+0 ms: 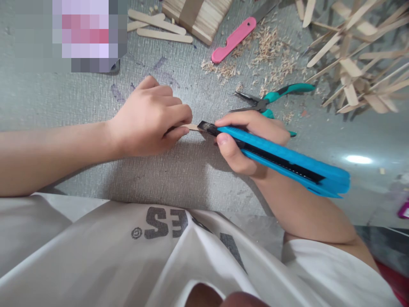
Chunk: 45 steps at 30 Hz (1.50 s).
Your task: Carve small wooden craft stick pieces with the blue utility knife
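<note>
A person's left hand point(150, 117) pinches a thin wooden stick point(193, 127) flat against a grey textured work surface point(191, 170), fingers curled closed over it so that only its tip shows. The right hand point(247, 145) is wrapped tight around a blue utility knife point(281, 160), whose dark blade end touches the stick's exposed tip. Just beyond the knife lie teal-handled pliers point(271, 96), partly hidden behind the right hand. Farther beyond the knife, wood shavings point(268, 55) are scattered around a pink folding knife point(234, 38). Left of the pink knife sits a banded bundle of sticks point(198, 15) with a few loose ones beside it; right of the shavings stands a tangle of joined sticks point(354, 64).
</note>
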Available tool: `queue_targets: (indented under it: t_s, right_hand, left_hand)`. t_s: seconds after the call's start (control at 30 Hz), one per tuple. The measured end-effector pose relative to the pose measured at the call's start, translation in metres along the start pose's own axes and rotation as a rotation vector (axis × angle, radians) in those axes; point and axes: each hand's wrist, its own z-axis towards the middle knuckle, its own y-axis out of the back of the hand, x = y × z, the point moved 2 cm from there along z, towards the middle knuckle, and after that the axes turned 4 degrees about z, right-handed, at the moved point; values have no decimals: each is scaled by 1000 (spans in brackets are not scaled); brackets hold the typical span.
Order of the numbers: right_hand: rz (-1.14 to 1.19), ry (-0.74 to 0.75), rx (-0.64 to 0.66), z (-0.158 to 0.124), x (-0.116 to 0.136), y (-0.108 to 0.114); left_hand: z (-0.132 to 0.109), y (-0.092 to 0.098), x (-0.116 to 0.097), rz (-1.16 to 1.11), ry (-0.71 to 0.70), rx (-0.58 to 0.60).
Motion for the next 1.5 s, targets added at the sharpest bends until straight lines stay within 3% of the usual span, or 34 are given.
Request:
queue_targets:
  t_s: [0.33,0.6,0.97,1.5]
  right_hand:
    - [-2,-4,-6,0,1,0]
    - [-32,-55,-9,-1,0,0]
    - [29,-35,-12,1,1,-2]
    - [138,10,-8,9,-5,-5]
  left_hand:
    - [2,1,-2,18,20,20]
    - [1,3,-3,89,-74,-91]
    - [3,2,-3,1,42,42]
    - [2,-5,3,32,-140,-176]
